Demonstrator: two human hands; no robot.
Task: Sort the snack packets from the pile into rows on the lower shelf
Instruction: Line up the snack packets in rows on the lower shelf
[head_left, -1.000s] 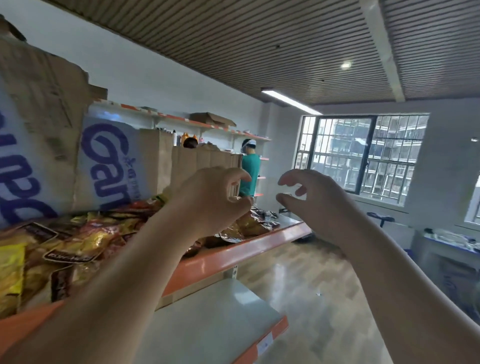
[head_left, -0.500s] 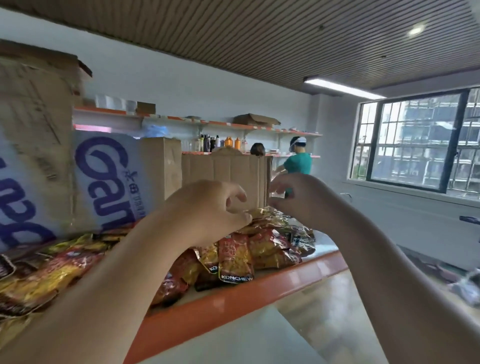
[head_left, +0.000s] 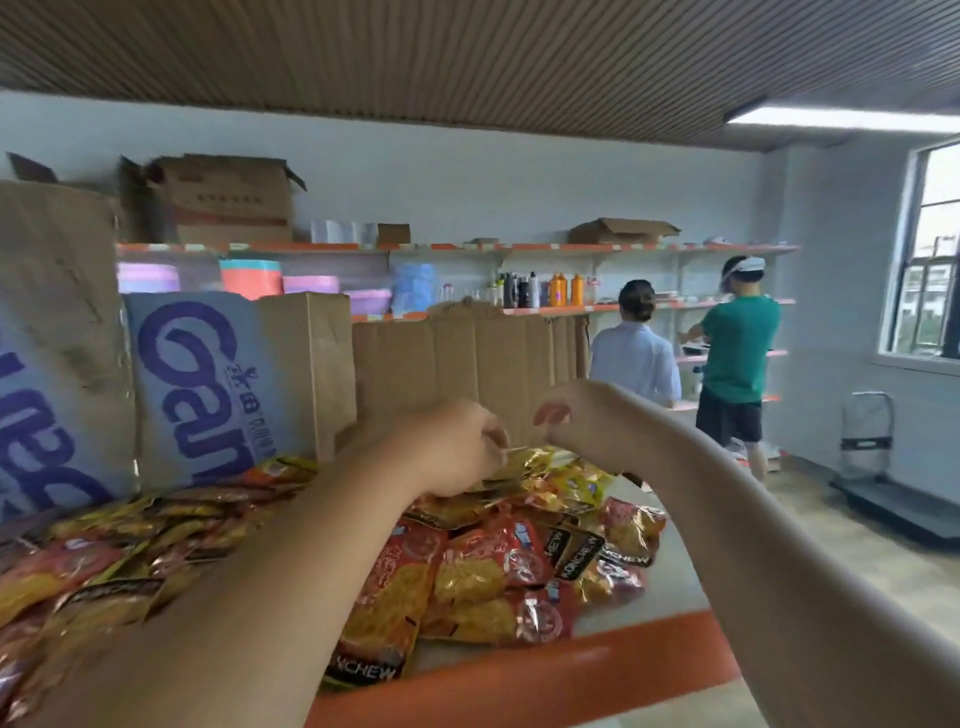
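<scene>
Snack packets (head_left: 483, 571), heaped on shelf (head_left: 519, 675): topmost lies directly under left hand (head_left: 457, 447) and right hand (head_left: 576, 421); both curled, grasp unclear.

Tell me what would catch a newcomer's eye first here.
A bright heap of red and yellow snack packets covers the orange-edged shelf in the foreground, with the left hand and right hand close together over its top. Behind it stand cardboard boxes with big blue lettering. At the back right, a person in white and a person in green face wall shelves.
</scene>
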